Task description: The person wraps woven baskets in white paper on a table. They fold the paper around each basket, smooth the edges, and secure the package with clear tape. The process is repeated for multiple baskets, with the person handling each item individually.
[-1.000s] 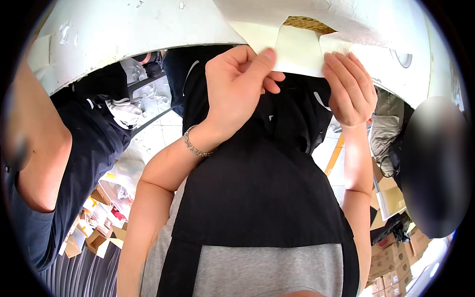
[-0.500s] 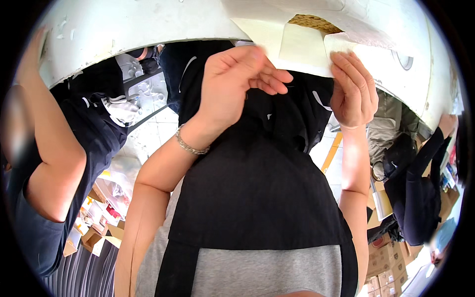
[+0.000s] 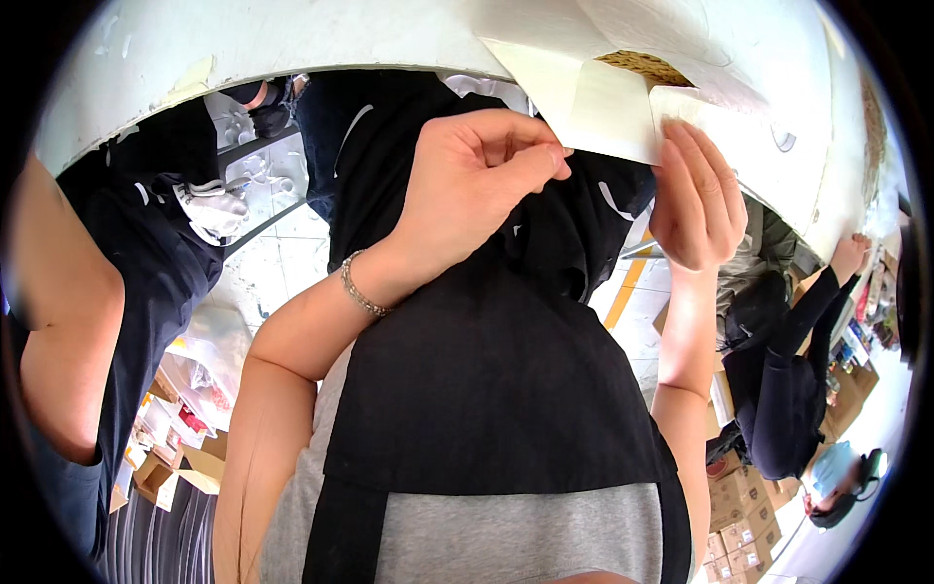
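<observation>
A cream sheet of paper (image 3: 613, 112) with folded flaps juts over the edge of the white table in front of me. My right hand (image 3: 699, 200) grips its right side, fingers together over the front; the thumb is hidden. My left hand (image 3: 482, 180), with a bead bracelet (image 3: 358, 284) at the wrist, is closed in a pinch by the sheet's lower left corner. What lies between thumb and forefinger is too small to make out. Above the flaps, a brown, rough-textured patch (image 3: 644, 67) shows through an opening.
The curved white table (image 3: 389, 39) spans the top. A person's bare arm (image 3: 73, 292) is close on the left; a dark-sleeved person (image 3: 778, 389) works at the right. Cardboard boxes (image 3: 744, 526) are stacked at the lower right, with open cartons (image 3: 185, 472) at the lower left.
My left fingers, spread and loose before, have closed into a pinch by the paper's corner. The paper and my right hand sit slightly lower and further right in the picture.
</observation>
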Demonstrator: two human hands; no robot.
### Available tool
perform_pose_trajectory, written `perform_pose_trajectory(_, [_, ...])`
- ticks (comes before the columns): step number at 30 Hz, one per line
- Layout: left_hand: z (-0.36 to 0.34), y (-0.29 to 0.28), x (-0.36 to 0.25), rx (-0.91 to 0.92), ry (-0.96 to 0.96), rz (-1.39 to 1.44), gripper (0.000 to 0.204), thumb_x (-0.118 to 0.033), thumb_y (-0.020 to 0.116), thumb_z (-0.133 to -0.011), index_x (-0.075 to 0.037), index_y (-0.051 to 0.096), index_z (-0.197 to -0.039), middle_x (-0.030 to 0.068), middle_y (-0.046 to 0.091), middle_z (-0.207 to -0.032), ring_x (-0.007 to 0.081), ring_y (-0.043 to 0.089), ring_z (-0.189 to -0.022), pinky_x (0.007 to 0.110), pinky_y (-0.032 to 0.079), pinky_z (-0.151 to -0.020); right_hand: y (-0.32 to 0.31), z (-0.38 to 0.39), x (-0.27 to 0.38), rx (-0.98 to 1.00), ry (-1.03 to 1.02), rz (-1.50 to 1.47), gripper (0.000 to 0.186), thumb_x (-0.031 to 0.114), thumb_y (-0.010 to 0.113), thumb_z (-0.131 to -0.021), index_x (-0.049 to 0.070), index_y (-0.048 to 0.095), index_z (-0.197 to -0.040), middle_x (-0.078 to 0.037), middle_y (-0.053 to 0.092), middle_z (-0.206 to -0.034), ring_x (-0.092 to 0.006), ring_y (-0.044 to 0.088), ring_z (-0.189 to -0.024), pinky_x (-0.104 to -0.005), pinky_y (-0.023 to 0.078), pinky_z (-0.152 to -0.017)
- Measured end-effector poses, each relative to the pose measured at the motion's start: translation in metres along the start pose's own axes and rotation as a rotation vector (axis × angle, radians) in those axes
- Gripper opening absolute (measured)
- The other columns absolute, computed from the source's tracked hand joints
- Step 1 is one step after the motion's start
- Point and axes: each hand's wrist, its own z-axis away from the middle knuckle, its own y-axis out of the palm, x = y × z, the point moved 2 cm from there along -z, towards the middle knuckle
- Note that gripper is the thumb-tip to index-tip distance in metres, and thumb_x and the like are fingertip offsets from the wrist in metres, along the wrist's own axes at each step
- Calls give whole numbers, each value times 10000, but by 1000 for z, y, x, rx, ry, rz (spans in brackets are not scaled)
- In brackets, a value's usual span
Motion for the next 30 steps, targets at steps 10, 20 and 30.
perform_pose_trajectory(10, [-2, -1, -1, -7, -4, 60, 83, -8, 652, -888, 24, 694, -953, 78, 709, -835, 47, 541, -665, 193, 390, -579, -6, -62, 39, 243, 283, -307, 213, -17, 751, -714, 30, 656, -900, -90, 620, -824, -266, 618, -686, -339, 495, -575])
perform_pose_trajectory(20, [-6, -1, 4, 38, 45, 29, 72, 1, 646, -905, 37, 679, -958, 67, 704, -879, 86, 646, -807, 206, 495, -711, -1, -73, 44, 427, 231, -241, 154, -5, 722, -730, 31, 645, -859, -74, 603, -812, -261, 616, -711, -357, 502, -580])
perform_pose_trajectory(30, [-8, 0, 3, 44, 36, -24, 76, -7, 655, -894, 43, 679, -946, 64, 703, -882, 91, 651, -828, 226, 517, -773, -1, -77, 47, 480, 276, -233, 136, 6, 720, -736, 34, 648, -848, -67, 604, -803, -256, 616, -715, -355, 508, -590])
